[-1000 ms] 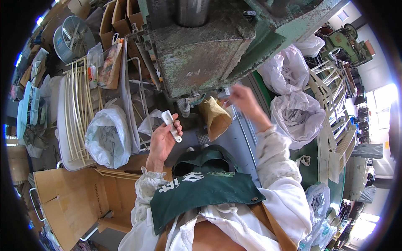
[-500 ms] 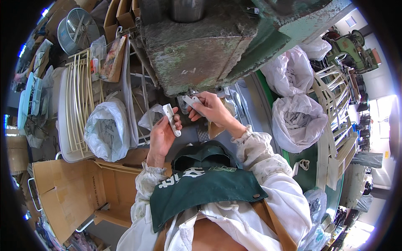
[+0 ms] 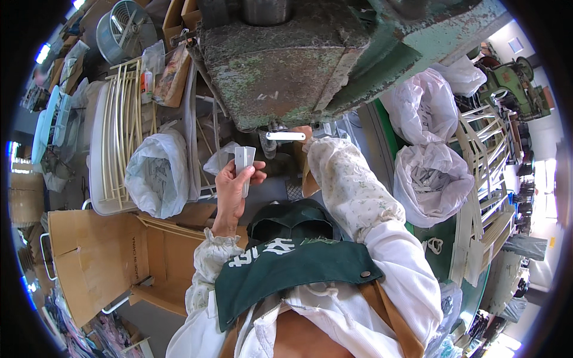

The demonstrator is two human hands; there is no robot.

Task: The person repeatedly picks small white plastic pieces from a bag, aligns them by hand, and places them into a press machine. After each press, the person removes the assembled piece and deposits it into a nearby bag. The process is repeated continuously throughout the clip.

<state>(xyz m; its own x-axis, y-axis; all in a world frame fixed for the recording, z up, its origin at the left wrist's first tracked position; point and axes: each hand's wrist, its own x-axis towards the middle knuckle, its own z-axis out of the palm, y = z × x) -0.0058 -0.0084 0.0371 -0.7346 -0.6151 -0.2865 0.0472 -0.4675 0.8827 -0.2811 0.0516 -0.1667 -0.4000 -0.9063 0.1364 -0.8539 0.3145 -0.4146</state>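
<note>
Just under the front of a large worn green machine (image 3: 274, 83), my right hand (image 3: 305, 132) is closed at the end of a short white bar (image 3: 285, 136) with rounded ends. That bar lies level below the machine head; most of the hand's fingers are hidden. Nearer to me and to the left, my left hand (image 3: 231, 184) grips flat, whitish metal strips (image 3: 244, 157), fanned slightly and pointing upward. Its thumb presses on their front; I make out about two strips.
White sacks of similar pieces stand at left (image 3: 156, 179) and right (image 3: 433, 182). Long pale rods (image 3: 119, 131) lie in a white tray at left. An open cardboard box (image 3: 95, 262) sits at lower left, and a round fan (image 3: 125, 33) at upper left.
My right hand has moved forward to the machine, and its bar now lies level there. My left hand has tipped its strips upright and come slightly nearer to me.
</note>
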